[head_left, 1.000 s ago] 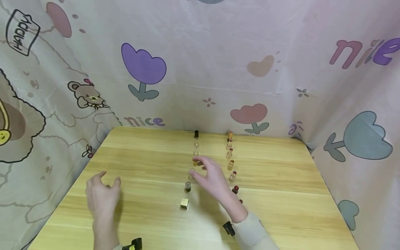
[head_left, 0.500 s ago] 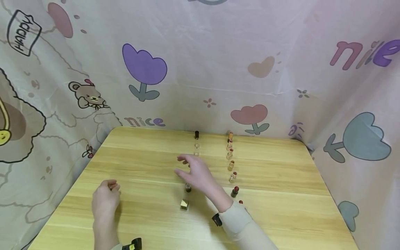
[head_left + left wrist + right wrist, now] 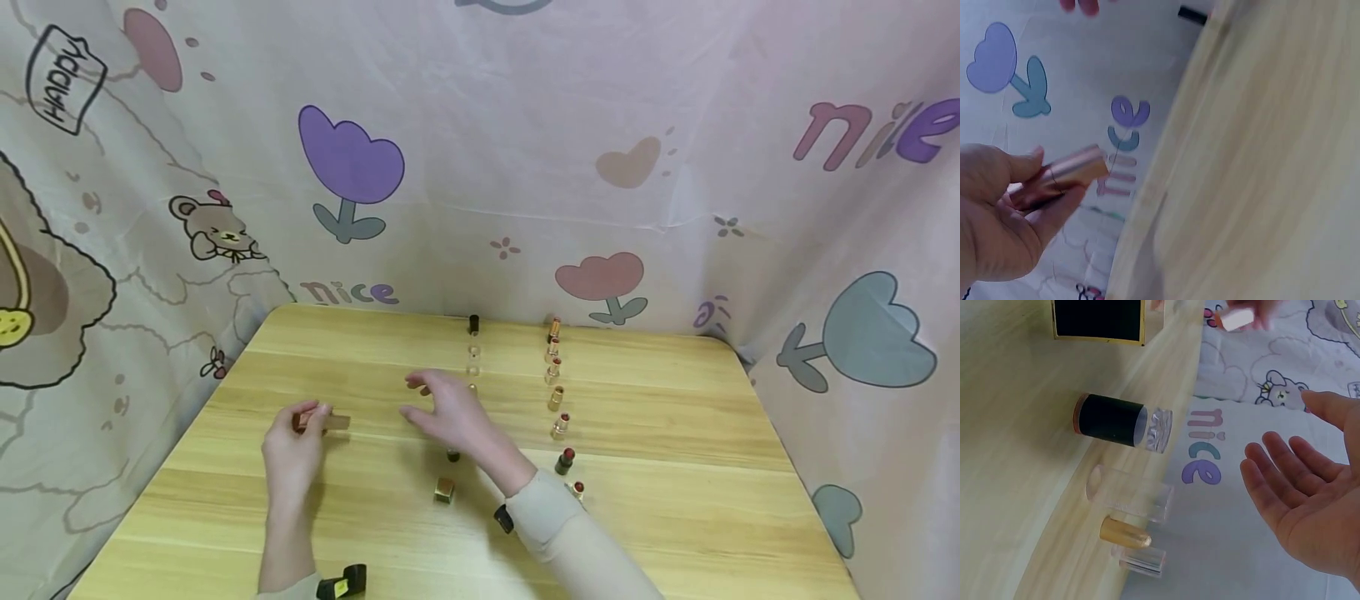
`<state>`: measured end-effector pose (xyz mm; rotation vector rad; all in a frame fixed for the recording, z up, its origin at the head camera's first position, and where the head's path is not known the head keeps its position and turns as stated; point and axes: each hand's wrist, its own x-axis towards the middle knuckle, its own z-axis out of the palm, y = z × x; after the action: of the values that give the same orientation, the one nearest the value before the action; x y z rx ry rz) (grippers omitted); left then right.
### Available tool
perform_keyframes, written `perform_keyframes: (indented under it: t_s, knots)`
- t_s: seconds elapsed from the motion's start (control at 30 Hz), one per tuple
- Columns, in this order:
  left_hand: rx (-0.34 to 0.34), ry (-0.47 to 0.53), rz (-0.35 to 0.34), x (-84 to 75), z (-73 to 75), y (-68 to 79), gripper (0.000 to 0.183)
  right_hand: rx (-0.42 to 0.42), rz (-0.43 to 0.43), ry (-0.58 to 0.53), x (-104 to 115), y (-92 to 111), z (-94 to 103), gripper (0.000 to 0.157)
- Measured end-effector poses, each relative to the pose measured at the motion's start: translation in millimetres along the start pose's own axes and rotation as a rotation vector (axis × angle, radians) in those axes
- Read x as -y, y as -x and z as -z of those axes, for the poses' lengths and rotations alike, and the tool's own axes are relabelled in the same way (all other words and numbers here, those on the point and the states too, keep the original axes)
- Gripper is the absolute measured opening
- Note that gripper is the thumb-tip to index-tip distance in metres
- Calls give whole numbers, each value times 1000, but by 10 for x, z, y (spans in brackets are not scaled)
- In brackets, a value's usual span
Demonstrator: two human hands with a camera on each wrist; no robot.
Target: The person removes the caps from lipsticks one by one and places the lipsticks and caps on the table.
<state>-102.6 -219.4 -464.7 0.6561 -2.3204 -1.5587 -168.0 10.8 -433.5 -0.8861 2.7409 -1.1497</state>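
Note:
My left hand [image 3: 292,446] grips a shiny rose-gold lipstick tube [image 3: 1063,177] between thumb and fingers, its squared end sticking out to the right in the head view. My right hand [image 3: 450,410] reaches in from the right, with nothing held and its fingers apart in the right wrist view. Beneath and beside it stands a line of lipstick caps: a black cap with a clear top [image 3: 1113,420], a clear cap [image 3: 1132,494] and a gold cap [image 3: 1125,532]. Nearest the front of that line is a square gold cap [image 3: 444,490].
Right of the caps runs a row of several uncapped lipsticks, among them a dark-tubed red one [image 3: 566,461] and a gold one [image 3: 556,398]. A black cap [image 3: 474,323] stands near the table's back edge. Printed curtains [image 3: 465,183] hang behind the wooden table [image 3: 675,467].
My left hand has moved right and forward, and the lipstick tube now shows in its fingers. My right hand has shifted left from over the cap line.

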Motion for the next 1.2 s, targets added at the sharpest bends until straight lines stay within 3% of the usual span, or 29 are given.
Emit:
perform_keyframes:
  t_s: [0.13,0.27,0.37,0.57,0.8,1.03,1.2]
  knots:
    - [21,246,-13,-105,-151,10,43,20,-19,17,28,-16,-29,49]
    - [96,451,4,-191,-255,27,40,33,-35,34,55,-23,-57,49]
    - [160,511,25,-251,-319,43,39,28,-20,35,72,-31,-69,49]
    - [250,541,39,-348,-441,74,43,-6,45,66,76,-40,-76,45]
    - [294,547,24,-406,-542,100,45,-52,74,124,61,-38,-71,38]
    - [372,525,22,-423,-592,147,45,-89,119,173,13,-6,-48,33]
    - [392,527,12,-422,-592,162,46,-109,137,178,-16,11,-46,28]
